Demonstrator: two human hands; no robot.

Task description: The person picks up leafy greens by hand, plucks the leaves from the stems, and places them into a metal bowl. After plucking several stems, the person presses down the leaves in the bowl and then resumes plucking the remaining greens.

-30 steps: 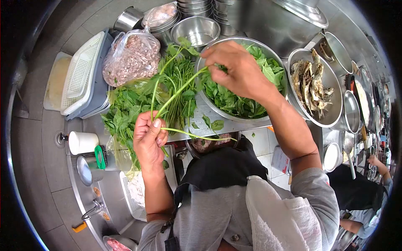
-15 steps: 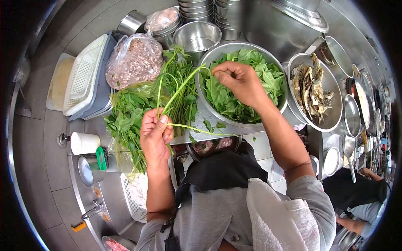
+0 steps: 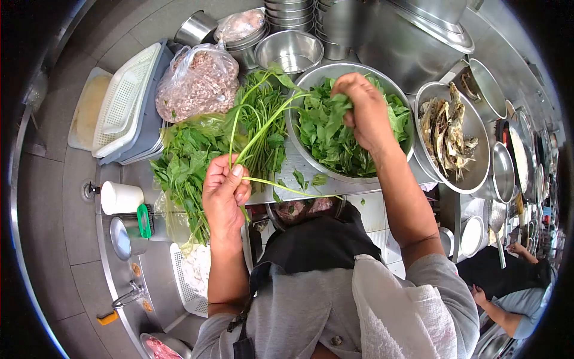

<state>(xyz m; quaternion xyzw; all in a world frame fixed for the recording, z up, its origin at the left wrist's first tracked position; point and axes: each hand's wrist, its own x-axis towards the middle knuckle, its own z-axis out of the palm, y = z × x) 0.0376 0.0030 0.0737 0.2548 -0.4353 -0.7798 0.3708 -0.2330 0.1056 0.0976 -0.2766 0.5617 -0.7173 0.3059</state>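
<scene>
Under both hands, a shiny grey metal tabletop point(image 3: 292, 163) holds lots of food. The biggest thing to look at on it is a wide, round silver bowl point(image 3: 314, 78), nearly full of picked green leaves point(image 3: 320, 137). Just to its right sits a round silver pan point(image 3: 478, 125) with crinkly brown pieces point(image 3: 448, 131) piled in it. Left of the bowl lies a big heap of leafy green stalks point(image 3: 191, 146), and behind that heap is a see-through plastic bag point(image 3: 200, 81) stuffed with pink, chopped-up bits. A smaller, round silver bowl point(image 3: 288, 51) stands behind the wide one.

The left hand point(image 3: 226, 188) is up in front of the heap. Its thumb and fingers pinch some long, thin green stems point(image 3: 262, 135). Two stems lean up and away, toward the wide bowl, and one thin stem pokes out sideways to the right.

The right hand point(image 3: 365, 110) is above the wide bowl, with its fingers curled down. A green leaf point(image 3: 338, 107) is by the fingertips, but I can't tell if they are pinching it. Small loose leaves point(image 3: 319, 179) lie near the tabletop's front edge.
</scene>
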